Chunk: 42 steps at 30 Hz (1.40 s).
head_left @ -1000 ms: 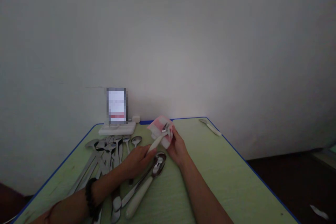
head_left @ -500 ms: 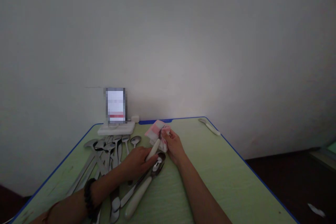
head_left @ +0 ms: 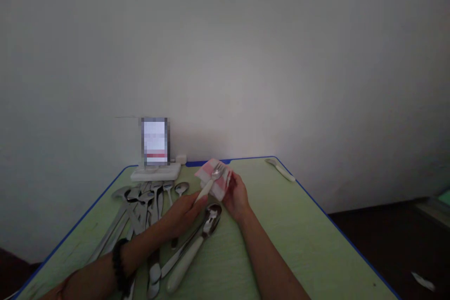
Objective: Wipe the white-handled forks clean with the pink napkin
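Note:
A fork [head_left: 211, 181] with a pale handle is gripped near its handle end by my left hand [head_left: 185, 212]. Its metal head lies over a pink-and-white cloth [head_left: 207, 168], tines pointing up and to the right. My right hand [head_left: 237, 198] holds the cloth from the right side, its fingers partly hidden behind the fabric. Just below the hands, a large spoon [head_left: 212, 220] with a pale handle rests on the table beside other long cutlery. Left of my left hand lies a pile of metal spoons and other utensils [head_left: 140, 206], partly covered by my forearm.
The green table [head_left: 281, 234] has a blue edge and stands against a grey wall. One pale-handled utensil [head_left: 281, 171] lies at the far right edge. A lit, blurred screen [head_left: 154, 143] stands on a white base [head_left: 156, 172] at the back left.
The cloth was folded around the fork's head. Now it is opened out, and the tines show on top of it. My right hand's fingers have shifted behind the cloth.

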### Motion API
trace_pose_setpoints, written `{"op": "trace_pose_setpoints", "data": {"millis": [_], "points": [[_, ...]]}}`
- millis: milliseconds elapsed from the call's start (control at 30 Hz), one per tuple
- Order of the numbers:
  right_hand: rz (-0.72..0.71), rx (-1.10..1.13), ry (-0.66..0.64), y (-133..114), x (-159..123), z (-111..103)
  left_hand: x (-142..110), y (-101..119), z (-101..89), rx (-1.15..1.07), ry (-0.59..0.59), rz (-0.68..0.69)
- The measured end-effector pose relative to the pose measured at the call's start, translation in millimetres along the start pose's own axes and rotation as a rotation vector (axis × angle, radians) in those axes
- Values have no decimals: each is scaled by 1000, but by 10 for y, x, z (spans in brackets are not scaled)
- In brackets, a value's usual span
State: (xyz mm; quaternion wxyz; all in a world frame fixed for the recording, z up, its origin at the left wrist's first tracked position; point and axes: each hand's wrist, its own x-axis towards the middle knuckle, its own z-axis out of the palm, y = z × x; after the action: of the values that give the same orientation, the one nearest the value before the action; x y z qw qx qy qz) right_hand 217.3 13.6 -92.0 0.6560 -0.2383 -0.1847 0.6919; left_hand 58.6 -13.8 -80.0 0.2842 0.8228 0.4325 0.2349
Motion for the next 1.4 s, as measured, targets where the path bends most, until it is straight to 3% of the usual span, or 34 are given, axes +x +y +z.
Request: {"op": "trace_pose_setpoints", "data": {"millis": [133,267,433,733,967,1200,1400], "points": [[46,-18,-81,-42,-33,34,13,-26,14,-20,41,-47],[-23,-99,-145,-6,-56,57,9,-23,20,-19,33,-48],[-41,-193,-83,59,-32,6,2,6,3,-5,-1,-21],[6,37,87,13,30,-30,-46,-5,-16,-17,-1,-20],[40,-23,-36,18,-17,16,-26,-5,-7,-125,86,-52],[21,-51,-21,22,-21,25,-13,-35,33,-235,151,-38],[-15,-90,-28,60,11,-21,-24,-6,5,-184,91,16]]}}
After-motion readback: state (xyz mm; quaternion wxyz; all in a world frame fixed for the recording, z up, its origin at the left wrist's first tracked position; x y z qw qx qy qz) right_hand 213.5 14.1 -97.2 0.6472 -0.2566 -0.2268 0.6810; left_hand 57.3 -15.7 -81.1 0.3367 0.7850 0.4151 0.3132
